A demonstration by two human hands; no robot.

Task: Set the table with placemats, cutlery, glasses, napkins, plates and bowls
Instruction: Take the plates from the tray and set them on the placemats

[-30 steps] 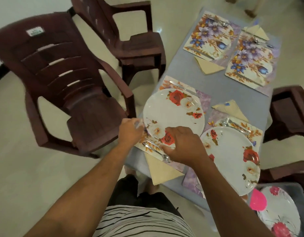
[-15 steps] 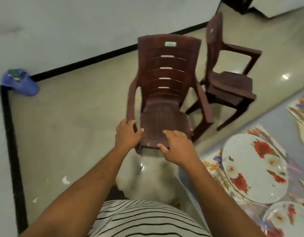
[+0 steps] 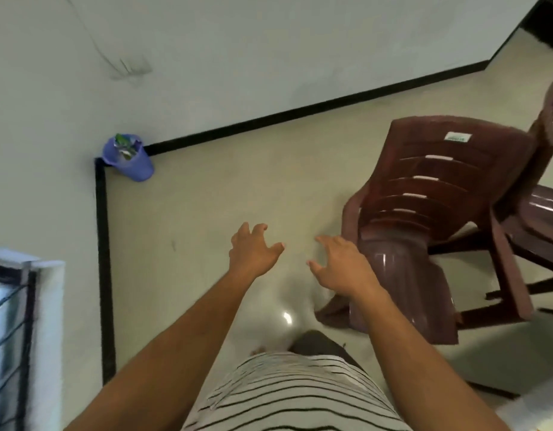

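The table and its plates, placemats and cutlery are out of the head view; only a pale sliver shows at the bottom right corner. My left hand (image 3: 253, 248) hovers over the bare floor, fingers spread, holding nothing. My right hand (image 3: 340, 265) is beside it, fingers apart and empty, just left of the front edge of a dark brown plastic chair (image 3: 424, 213). Neither hand touches the chair.
A second brown chair (image 3: 539, 213) stands behind the first at the right edge. A blue bin (image 3: 129, 158) with litter sits in the floor corner by the wall. A barred window (image 3: 10, 331) is at the lower left. Cream floor lies under my hands.
My view has swung left, away from the table. Both hands left the plate, reached the chair's seat edge, and have now let go and opened over the floor.
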